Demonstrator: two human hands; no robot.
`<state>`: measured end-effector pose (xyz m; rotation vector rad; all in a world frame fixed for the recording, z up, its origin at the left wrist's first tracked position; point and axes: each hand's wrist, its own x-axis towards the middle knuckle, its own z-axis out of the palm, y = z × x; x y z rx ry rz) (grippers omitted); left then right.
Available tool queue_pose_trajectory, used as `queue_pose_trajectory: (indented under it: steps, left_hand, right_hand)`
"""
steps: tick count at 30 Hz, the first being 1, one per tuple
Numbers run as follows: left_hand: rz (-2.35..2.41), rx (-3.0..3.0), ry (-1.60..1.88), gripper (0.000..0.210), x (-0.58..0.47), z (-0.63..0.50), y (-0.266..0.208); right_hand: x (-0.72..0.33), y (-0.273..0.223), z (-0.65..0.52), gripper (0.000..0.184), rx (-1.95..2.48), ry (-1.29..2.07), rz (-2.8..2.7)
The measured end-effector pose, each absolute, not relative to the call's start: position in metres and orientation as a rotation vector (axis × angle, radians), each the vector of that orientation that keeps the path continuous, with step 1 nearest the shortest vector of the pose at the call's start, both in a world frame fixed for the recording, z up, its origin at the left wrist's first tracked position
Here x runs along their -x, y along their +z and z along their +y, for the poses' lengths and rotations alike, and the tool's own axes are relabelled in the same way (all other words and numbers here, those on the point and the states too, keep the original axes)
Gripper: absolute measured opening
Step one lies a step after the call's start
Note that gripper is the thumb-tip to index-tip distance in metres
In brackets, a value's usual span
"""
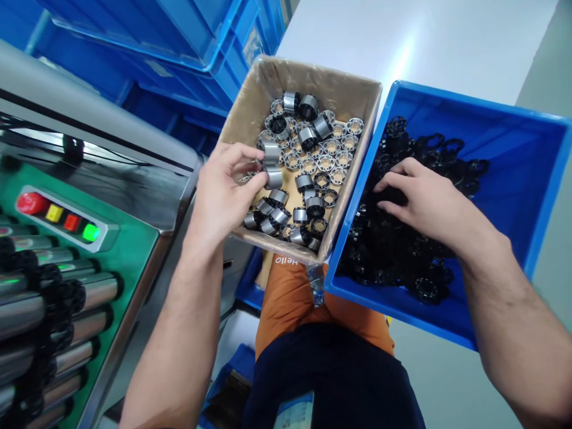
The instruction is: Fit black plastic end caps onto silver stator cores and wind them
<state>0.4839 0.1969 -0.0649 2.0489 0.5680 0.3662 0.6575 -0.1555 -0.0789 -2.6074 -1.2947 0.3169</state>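
Note:
My left hand (226, 187) is over the left side of a lined cardboard box (353, 83). Its thumb and bent fingers close at the edge of a silvery metal ring (271, 153). A second metal ring (274, 179) sits right beside the thumb tip. Below lie many metal rings, some with black toothed end caps (304, 183), others standing on end in rows. My right hand (415, 199) reaches into a blue bin (513, 149), among a heap of black toothed plastic rings (415, 244). Its fingers are curled, with thumb and index apart; nothing held is discernible against the dark parts.
At left, a green machine panel (134, 202) carries a button strip (67, 220) and rows of metal cylinders (96, 292) with black ends. Stacked blue crates (187, 77) stand behind the box. A white tabletop (357, 42) extends at the back. Another blue bin (241, 363) sits low down.

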Motion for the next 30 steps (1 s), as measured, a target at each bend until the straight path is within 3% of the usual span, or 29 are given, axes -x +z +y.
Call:
queue_pose_trajectory:
  steps: [4,9,14,17,20,25,30]
  left_hand:
    - [0.624,-1.289,0.252,0.032,-0.490,0.150,-0.050]
    - [0.544,-0.931,0.084,0.034,-0.499,0.106,-0.046]
    - [0.491,-0.984,0.038,0.050,-0.501,0.083,-0.059]
    - [0.462,-1.044,0.044,0.057,-0.498,0.079,-0.064]
    - [0.436,-1.034,0.040,0.056,-0.492,0.080,-0.069]
    - [0.189,-1.128,0.068,0.041,-0.482,0.083,-0.082]
    - [0.047,-1.440,0.171,0.046,-0.482,0.080,-0.076]
  right_hand:
    - [-0.656,-0.082,-0.155,0.042,2.633,0.335,-1.253]
    - [-0.655,-0.080,-0.151,0.035,2.629,0.267,-1.099]
    - [-0.662,-0.080,-0.153,0.022,2.499,0.371,-1.061]
    - [-0.667,-0.081,-0.158,0.023,2.485,0.489,-1.097]
    - [-0.668,-0.072,-0.162,0.028,2.415,0.394,-0.968]
    - [-0.637,-0.041,-0.148,0.025,1.785,0.421,-0.632]
    - [-0.593,-0.035,-0.119,0.016,1.413,0.531,-0.595]
